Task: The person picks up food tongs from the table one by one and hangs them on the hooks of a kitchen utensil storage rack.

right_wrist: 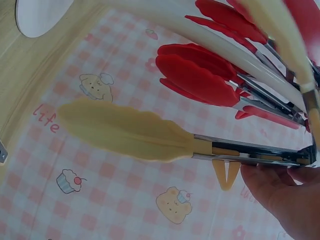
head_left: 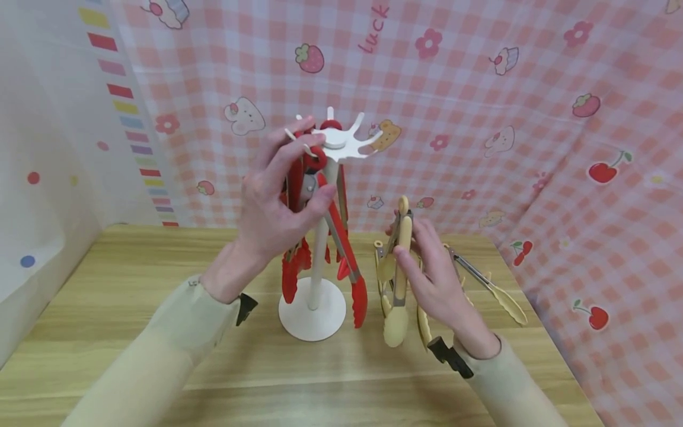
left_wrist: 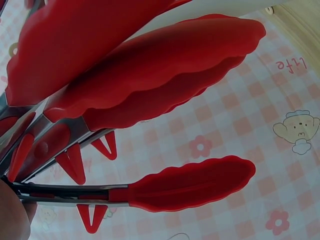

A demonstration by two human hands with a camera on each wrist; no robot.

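Note:
A white rack (head_left: 336, 140) with curved hooks radiating from its top stands on a round base (head_left: 313, 320). Several red tongs hang around its pole. At the rack's left side, my left hand (head_left: 269, 204) grips a pair of red tongs (head_left: 345, 243) near the upper end, thumb on the near side and fingertips at the hooks. My right hand (head_left: 434, 270) holds yellow tongs (head_left: 396, 326) upright to the right of the rack, heads down and ring up. In the right wrist view, the yellow tongs' scalloped head (right_wrist: 125, 130) points away from the fingers, with red tongs (right_wrist: 197, 77) beyond.
More yellow tongs (head_left: 504, 301) lie on the wooden table (head_left: 224, 379) right of the rack, some partly hidden behind my right hand. A pink checked cloth (head_left: 469, 95) with printed figures hangs behind the table and along its right side.

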